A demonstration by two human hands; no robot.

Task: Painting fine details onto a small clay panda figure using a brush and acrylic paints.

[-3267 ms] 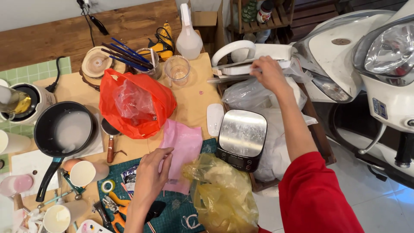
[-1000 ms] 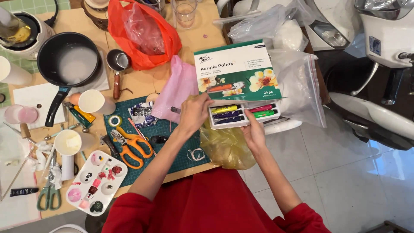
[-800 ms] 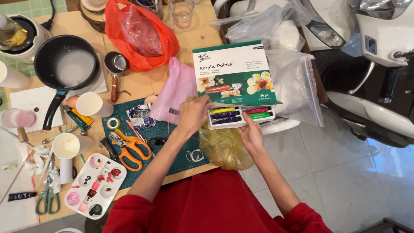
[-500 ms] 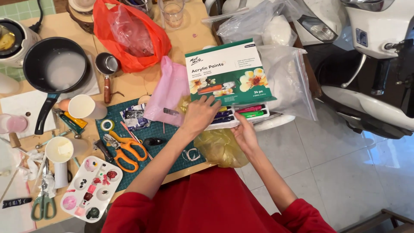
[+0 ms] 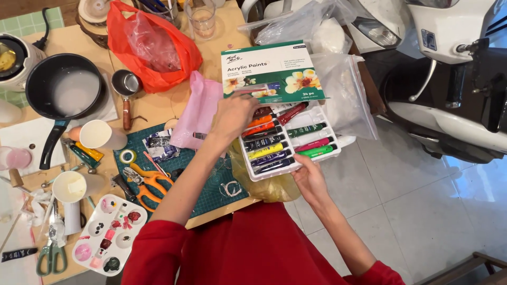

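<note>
Head view, the only one. A tan worktable point(image 5: 158, 108) fills the frame from nine o'clock to the centre, with a green cutting mat point(image 5: 208, 187) laid near its front edge; pale floor tiles point(image 5: 422, 211) take up the four o'clock quarter, and a white scooter point(image 5: 454, 58) stands at two o'clock, close beside the table. The white paint tray point(image 5: 288, 138), holding rows of coloured tubes, sits just right of centre over the table's edge, with its green box sleeve point(image 5: 272, 71) pushed back toward twelve o'clock. The right hand point(image 5: 311, 179) cups the tray's near edge from below, fingers closed on it. The left hand point(image 5: 235, 113) lies over the tray's eleven o'clock corner, fingertips down among the red and orange tubes; whether it pinches a tube cannot be determined, as the hand covers that spot. On the table: a black pan point(image 5: 63, 92) at ten o'clock, a red plastic bag point(image 5: 150, 47) at eleven, a pink bag point(image 5: 200, 111) just left of the tray, orange-handled scissors point(image 5: 150, 184) on the mat, two paper cups point(image 5: 100, 134), and a paint palette point(image 5: 103, 240) at seven o'clock. A yellowish clear bag point(image 5: 269, 184) lies under the tray, partly hidden. A clear zip bag point(image 5: 343, 92) sits at one o'clock; its contents are indistinct. The red sleeves point(image 5: 248, 248) block the table's front edge. A cooker point(image 5: 13, 58) at nine o'clock is cut by the frame.
</note>
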